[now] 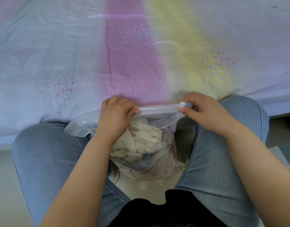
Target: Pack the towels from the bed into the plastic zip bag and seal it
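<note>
A clear plastic zip bag [159, 125] hangs between my knees in front of the bed. Inside it lie bunched towels [144, 145], cream on top with pale blue and pink beneath. My left hand [115, 114] pinches the bag's zip strip [159, 108] near its middle. My right hand [204, 110] pinches the small white slider [182, 104] at the strip's right end. The strip is stretched taut between both hands. The bag's left corner [78, 126] folds out over my left thigh.
The bed [141, 54] fills the upper view, covered with a pastel sheet in blue, pink and yellow bands; no towels show on it. My legs in blue jeans [43, 158] flank the bag. Pale floor tiles [3, 177] show at the sides.
</note>
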A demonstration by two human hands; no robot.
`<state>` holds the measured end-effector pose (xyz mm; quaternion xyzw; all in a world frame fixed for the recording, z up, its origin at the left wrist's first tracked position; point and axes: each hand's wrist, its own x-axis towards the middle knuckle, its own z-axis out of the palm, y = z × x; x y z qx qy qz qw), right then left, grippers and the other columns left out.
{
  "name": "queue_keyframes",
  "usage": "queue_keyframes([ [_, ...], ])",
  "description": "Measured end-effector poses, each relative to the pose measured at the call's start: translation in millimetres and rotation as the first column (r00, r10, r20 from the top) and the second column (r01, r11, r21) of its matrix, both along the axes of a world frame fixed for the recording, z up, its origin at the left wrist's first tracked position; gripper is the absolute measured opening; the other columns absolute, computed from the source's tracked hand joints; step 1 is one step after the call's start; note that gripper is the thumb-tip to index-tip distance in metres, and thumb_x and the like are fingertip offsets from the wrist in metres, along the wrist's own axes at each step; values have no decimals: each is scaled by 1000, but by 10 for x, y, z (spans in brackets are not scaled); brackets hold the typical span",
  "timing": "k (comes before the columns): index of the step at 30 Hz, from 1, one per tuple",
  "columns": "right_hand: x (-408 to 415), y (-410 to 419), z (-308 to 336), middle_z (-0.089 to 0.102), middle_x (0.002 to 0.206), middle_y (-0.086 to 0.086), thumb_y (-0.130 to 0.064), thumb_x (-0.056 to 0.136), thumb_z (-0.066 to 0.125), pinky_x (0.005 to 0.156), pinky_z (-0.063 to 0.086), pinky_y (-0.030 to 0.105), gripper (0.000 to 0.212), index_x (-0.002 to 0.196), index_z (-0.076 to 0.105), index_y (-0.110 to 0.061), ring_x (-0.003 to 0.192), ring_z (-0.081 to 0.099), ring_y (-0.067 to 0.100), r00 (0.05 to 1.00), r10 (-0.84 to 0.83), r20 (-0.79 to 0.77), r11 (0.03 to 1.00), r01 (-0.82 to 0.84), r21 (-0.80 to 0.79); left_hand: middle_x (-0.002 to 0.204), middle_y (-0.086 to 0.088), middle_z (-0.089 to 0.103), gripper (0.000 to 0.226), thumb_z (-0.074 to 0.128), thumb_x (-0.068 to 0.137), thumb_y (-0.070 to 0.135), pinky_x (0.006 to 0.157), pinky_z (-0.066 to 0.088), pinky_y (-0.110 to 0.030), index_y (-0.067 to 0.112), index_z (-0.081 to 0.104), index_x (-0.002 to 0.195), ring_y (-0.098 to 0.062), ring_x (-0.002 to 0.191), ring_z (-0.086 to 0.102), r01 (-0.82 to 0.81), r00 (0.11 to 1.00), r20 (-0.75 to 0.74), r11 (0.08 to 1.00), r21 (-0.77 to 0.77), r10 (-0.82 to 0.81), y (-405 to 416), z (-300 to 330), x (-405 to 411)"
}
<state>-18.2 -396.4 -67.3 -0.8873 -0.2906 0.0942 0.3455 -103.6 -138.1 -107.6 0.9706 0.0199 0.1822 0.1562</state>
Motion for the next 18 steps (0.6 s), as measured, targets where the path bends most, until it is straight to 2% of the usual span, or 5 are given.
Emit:
queue_keyframes([
  [4, -3, -10, -31, 60, 88, 4, -28, 90, 61, 76, 53, 44, 16, 89, 59, -12, 81, 62, 27, 1000, -7, -26, 999, 8, 46, 70, 12, 59, 37, 40, 87, 48, 81, 21, -24, 22, 62, 72, -18, 84, 47, -3, 1000, -6, 1000, -30, 3, -2, -4, -17],
  [8, -3, -35, -49, 64, 87, 7, -25, 89, 63, 75, 51, 36, 15, 91, 60, -11, 83, 66, 28, 997, -41, -71, 995, 47, 84, 71, 15, 57, 36, 40, 87, 49, 81, 20, -24, 23, 62, 73, -15, 84, 44, -2, 1000, -8, 999, -45, 2, -9, -13, -25],
  [11, 22, -88, -97, 68, 85, 20, -29, 88, 64, 77, 52, 40, 13, 92, 61, -16, 79, 68, 32, 985, -71, -154, 986, 93, 136, 70, 15, 56, 36, 41, 87, 49, 81, 24, -26, 22, 62, 72, -12, 83, 40, -10, 1000, -23, 996, -90, 8, 24, -16, -32],
  [14, 42, -96, -116, 63, 85, 31, -33, 89, 63, 67, 41, 31, 14, 89, 62, -19, 68, 54, 22, 983, -20, -181, 995, 38, 96, 66, 15, 53, 26, 51, 87, 41, 81, 33, -33, 25, 55, 67, -15, 81, 43, -3, 998, -64, 988, -154, -7, 76, -7, -36],
  [18, 22, -53, -119, 69, 85, 16, -21, 89, 64, 69, 44, 22, 5, 87, 66, -17, 73, 55, 11, 978, -82, -194, 972, 121, 202, 64, 20, 51, 24, 58, 90, 35, 79, 31, -31, 27, 54, 67, -13, 80, 43, 25, 997, -69, 983, -182, -38, 65, 4, -29],
])
